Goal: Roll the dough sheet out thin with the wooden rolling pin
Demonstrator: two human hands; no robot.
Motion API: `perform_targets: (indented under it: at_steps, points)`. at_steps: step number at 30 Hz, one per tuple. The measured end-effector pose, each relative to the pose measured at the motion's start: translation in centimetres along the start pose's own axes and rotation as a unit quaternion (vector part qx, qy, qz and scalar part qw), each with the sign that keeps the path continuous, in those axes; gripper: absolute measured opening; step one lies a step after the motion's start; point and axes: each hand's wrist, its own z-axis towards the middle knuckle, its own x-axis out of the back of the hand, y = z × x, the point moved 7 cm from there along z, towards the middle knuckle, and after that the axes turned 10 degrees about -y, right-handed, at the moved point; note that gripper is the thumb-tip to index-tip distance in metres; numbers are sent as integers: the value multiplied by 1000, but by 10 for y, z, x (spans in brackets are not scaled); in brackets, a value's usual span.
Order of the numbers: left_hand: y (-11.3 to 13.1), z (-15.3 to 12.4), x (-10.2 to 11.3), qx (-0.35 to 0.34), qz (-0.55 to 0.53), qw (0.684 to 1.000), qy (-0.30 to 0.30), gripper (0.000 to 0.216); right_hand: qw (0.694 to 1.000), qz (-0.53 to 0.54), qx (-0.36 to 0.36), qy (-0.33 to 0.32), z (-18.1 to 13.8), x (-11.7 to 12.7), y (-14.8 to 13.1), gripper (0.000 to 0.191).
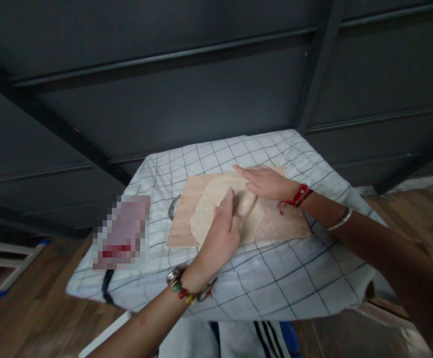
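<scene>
A thin, pale sheet of dough [206, 205] is spread over a wooden board [182, 226]. On the dough, slanting between my hands, lies a short pale cylinder [246, 203] that looks like a rolling pin; dough may be wrapped round it. My left hand [223, 226] is at its near end, fingers stretched forward, with a beaded bracelet [186, 293] on the wrist. Over the far end, my right hand [266, 182] lies with fingers extended to the left; a red cord bracelet [301, 195] and a bangle are on that arm. Both palms hide the cylinder's ends.
A white checked cloth [216, 154] covers the small table. Left of the board lies a pixelated, pinkish flat thing [125, 231]. A round, shiny rim [173, 206] shows at the board's left edge. Dark metal panels [186, 99] stand behind the table; a stool [11, 258] is at far left.
</scene>
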Motion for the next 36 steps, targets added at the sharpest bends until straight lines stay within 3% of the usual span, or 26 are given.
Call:
perform_targets:
  at_steps: [5,10,14,17,21,25,29,36]
  points:
    - [16,-5,-5,-13,27,1000,3,63,999,5,7,33,-21,2,-1,55]
    - [43,-10,-25,-29,111,993,-18,63,996,0,42,74,-47,-3,4,52]
    - [57,-7,-39,-47,173,983,-41,61,997,-5,44,61,-58,-5,8,51]
    - [51,0,-32,-47,188,979,-63,58,999,10,4,38,-48,-3,9,52]
    - [27,5,-9,4,264,961,-81,52,998,26,-53,-3,-12,1,8,59]
    - [11,5,2,42,272,957,-96,49,994,72,-56,-56,25,5,5,68]
    - [8,6,-6,72,253,958,-112,53,991,78,-100,-44,40,8,13,66]
    - [26,4,-26,62,198,971,-120,59,987,41,-114,-101,24,-3,14,64]
